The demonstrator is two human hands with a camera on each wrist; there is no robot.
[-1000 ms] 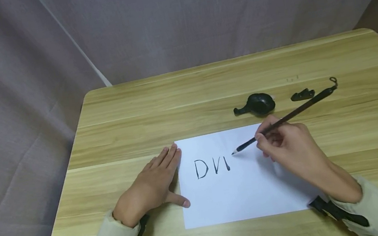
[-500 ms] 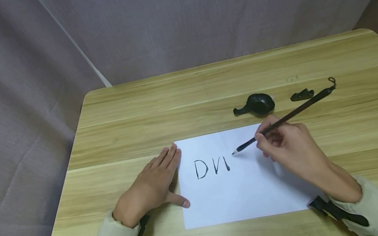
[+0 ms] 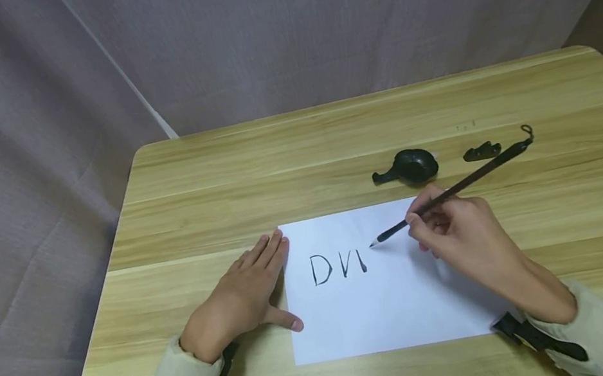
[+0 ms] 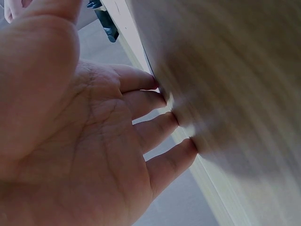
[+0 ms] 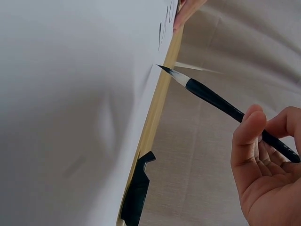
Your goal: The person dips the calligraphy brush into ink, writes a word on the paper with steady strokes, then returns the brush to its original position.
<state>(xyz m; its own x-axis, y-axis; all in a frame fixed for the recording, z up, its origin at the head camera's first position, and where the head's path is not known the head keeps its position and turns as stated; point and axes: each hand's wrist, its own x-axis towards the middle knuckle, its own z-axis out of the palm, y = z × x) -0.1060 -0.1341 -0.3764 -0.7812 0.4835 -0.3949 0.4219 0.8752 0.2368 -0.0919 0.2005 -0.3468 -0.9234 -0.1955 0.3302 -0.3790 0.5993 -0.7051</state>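
My right hand (image 3: 460, 232) pinches a dark calligraphy brush (image 3: 467, 181) slantwise, its looped end up to the right. In the right wrist view the brush tip (image 5: 165, 69) is inked black over white bristles, right at the surface of the white paper (image 3: 351, 323). Black strokes on the sheet read like a D, a narrow V-like mark and a short slanted stroke (image 3: 362, 261); the tip is just right of these. My left hand (image 3: 243, 291) lies with straight fingers along the paper's left edge, thumb spread. The left wrist view shows its fingertips (image 4: 190, 145) touching the wooden table.
Behind the paper stands a black ladle-shaped ink dish (image 3: 415, 166), its handle to the left. To its right lies a small black brush rest (image 3: 482, 151). Grey curtains (image 3: 312, 24) hang behind the wooden table (image 3: 194, 210).
The brush's looped end has shifted very slightly to the left. Its tip, the strokes and my left hand look the same.
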